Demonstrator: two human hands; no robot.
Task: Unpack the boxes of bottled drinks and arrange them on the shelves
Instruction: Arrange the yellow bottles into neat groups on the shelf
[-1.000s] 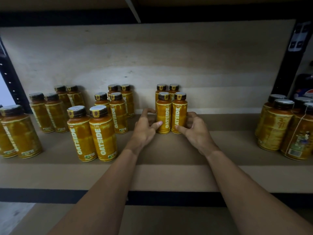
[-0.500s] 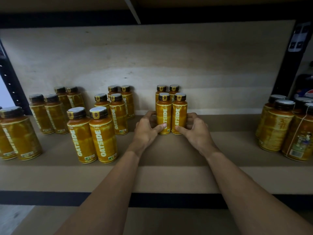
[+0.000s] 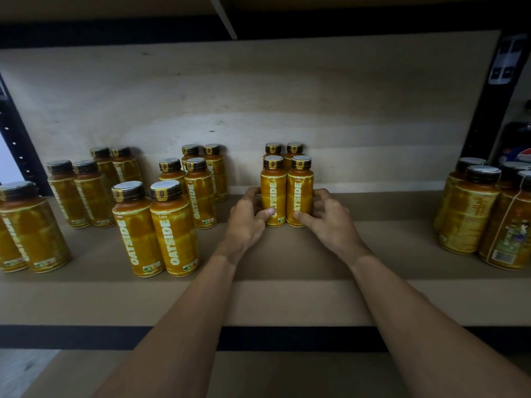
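The brown shelf (image 3: 287, 300) carries a middle four (image 3: 273, 193) of yellow bottles, upright and touching, gripped between the left hand (image 3: 247, 222) and the right hand (image 3: 330, 222). Left of the left hand stand a near pair (image 3: 172, 234) by the wrist, a back four (image 3: 201, 193) behind it, a far four (image 3: 86, 193) farther out and an edge pair (image 3: 31, 228) at the frame's side. Well right of the right hand stands a right cluster (image 3: 471, 216).

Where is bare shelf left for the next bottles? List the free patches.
Widest patch: shelf between the centre bottles, gripped by left hand and right hand, and the right-hand bottles. The front strip is also bare. Left-side bottles are crowded, gaps narrow.
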